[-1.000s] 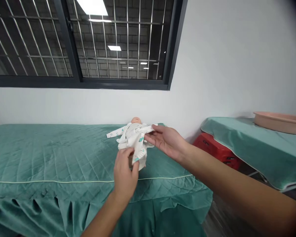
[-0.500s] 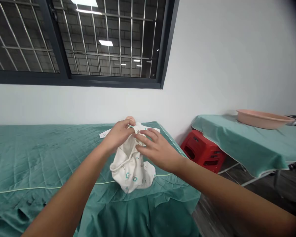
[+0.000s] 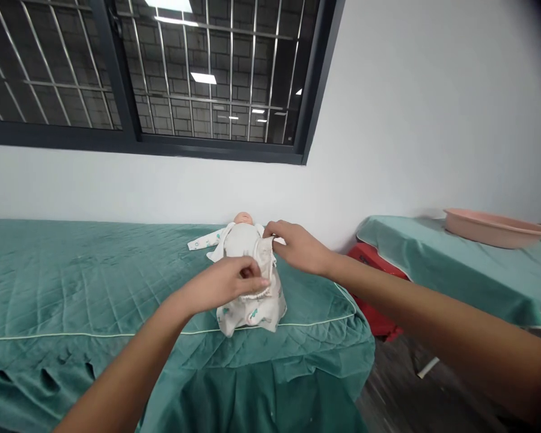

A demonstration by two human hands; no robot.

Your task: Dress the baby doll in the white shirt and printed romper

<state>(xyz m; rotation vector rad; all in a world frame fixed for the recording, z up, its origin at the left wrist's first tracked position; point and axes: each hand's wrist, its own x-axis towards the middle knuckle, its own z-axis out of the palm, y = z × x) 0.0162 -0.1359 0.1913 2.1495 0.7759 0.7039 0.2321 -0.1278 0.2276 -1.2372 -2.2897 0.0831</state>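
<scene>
A baby doll point(image 3: 243, 218) lies on its back on the green bed, its head toward the wall. It wears white baby clothes point(image 3: 252, 314) with small teal prints, and one sleeve stretches out to the left. My right hand point(image 3: 297, 245) pinches a raised flap of the cloth at the right side of the doll's body. Lower down, over the waist, my left hand point(image 3: 223, 281) is closed with thumb and fingers on the edge of the same cloth. The doll's legs are covered by the clothes.
The bed's quilted green cover point(image 3: 94, 282) hangs over its front edge. To the right, a red plastic stool point(image 3: 379, 313) stands partly under a table with a green cloth point(image 3: 460, 264). A pink basin point(image 3: 496, 228) rests on that table. A barred window point(image 3: 216, 72) is above.
My hands have moved apart: the left down to the doll's waist, the right up and to the right with the cloth. The bunched cloth now lies flatter, showing the doll's chest and face.
</scene>
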